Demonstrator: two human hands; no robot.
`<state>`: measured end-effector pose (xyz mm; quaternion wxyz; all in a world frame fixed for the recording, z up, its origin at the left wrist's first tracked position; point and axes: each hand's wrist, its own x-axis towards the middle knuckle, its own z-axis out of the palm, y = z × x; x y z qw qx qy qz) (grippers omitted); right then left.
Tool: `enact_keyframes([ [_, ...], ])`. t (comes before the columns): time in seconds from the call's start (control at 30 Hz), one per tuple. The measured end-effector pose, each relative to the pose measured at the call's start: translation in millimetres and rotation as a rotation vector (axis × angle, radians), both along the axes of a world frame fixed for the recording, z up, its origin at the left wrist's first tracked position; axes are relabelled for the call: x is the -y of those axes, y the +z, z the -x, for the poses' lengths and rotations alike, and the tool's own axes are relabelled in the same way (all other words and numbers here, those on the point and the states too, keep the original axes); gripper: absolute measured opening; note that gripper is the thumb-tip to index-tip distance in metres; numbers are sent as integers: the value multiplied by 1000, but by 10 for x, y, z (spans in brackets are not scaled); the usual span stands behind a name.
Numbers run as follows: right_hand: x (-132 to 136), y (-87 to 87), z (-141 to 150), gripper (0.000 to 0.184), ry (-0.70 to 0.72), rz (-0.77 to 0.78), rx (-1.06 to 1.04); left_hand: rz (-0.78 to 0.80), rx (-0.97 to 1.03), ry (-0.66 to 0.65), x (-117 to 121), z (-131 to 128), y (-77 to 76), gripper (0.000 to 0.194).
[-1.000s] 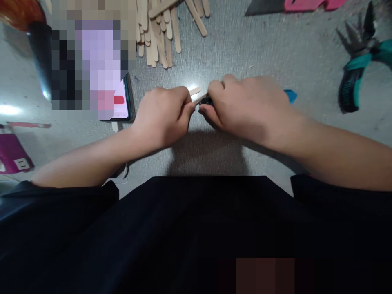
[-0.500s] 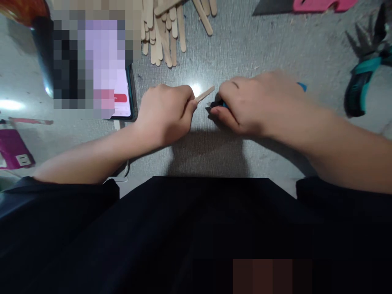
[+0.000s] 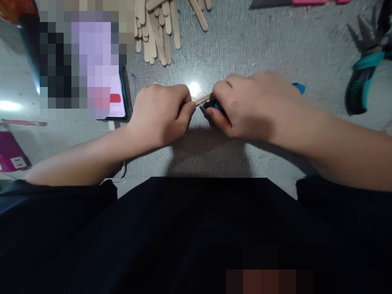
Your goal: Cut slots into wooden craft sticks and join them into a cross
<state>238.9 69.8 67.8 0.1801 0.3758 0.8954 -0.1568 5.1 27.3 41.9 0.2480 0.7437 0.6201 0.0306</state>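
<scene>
Pinched in my left hand (image 3: 162,112) is a narrow wooden craft stick (image 3: 202,99), its free end sticking out to the right. My right hand (image 3: 245,104) is closed around a blue and black utility knife (image 3: 218,107), with the short blade showing beyond the thumb, close to the stick. A blue end of the handle shows behind the right wrist. The stick's far tip meets the right forefinger's edge; whether the two touch, I cannot tell. Most of the knife handle is hidden inside the right hand.
Loose craft sticks (image 3: 161,34) lie in a pile at the top. Pliers with teal handles (image 3: 363,81) rest at the right, and a pink-handled blade (image 3: 309,2) at the top edge. A phone (image 3: 124,94) with a cable and a purple box (image 3: 12,153) are at the left.
My right hand with the knife has shifted a little left, nearer the left hand, and the blade is now close to the stick's held end. The view has shifted slightly too.
</scene>
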Motion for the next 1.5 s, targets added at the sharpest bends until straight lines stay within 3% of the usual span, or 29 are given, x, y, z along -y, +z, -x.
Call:
enact_keyframes([
  [0.2, -9, 13, 6, 59, 133, -126, -2, 39, -28, 0, 9, -6, 43, 26],
  [0.7, -11, -75, -25, 60, 114, -83, -81, 84, 49, 51, 22, -17, 53, 17],
  [1.2, -14, -48, -32, 59, 148, -73, -84, -43, 180, -81, 114, 95, -67, 19],
  [1.5, -1, -8, -11, 59, 91, -31, -56, -273, 192, -179, 140, 112, -176, 13],
])
